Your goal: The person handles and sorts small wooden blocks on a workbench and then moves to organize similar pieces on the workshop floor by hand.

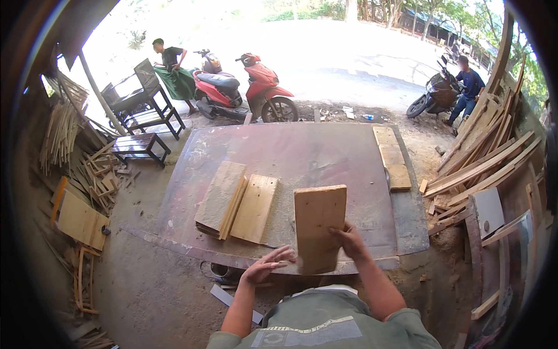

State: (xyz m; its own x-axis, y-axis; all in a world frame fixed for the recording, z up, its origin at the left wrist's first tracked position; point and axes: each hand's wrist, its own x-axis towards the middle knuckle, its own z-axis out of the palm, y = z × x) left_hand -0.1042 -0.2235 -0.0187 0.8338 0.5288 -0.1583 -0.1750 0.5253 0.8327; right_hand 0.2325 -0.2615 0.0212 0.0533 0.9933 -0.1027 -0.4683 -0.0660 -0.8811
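Near the table's front edge, my right hand (347, 239) grips a wooden board (319, 224) by its right side, holding it raised and tilted up. My left hand (268, 264) is just left of the board's lower end, fingers stretched out and apart, with nothing in it. Left of the held board, a stack of boards (221, 195) lies on the reddish, dusty table (308, 151). Another wooden board (254, 208) lies right beside that stack, its far end showing small dark marks.
Wood pieces (390, 154) line the table's right side. Long planks (482, 168) lean at the right, scrap wood (104, 180) lies left. Beyond stand a red scooter (261, 87), dark wooden chair (154, 96) and bench (139, 144). One person (171, 67) stands there; another (468, 87) is by a motorcycle.
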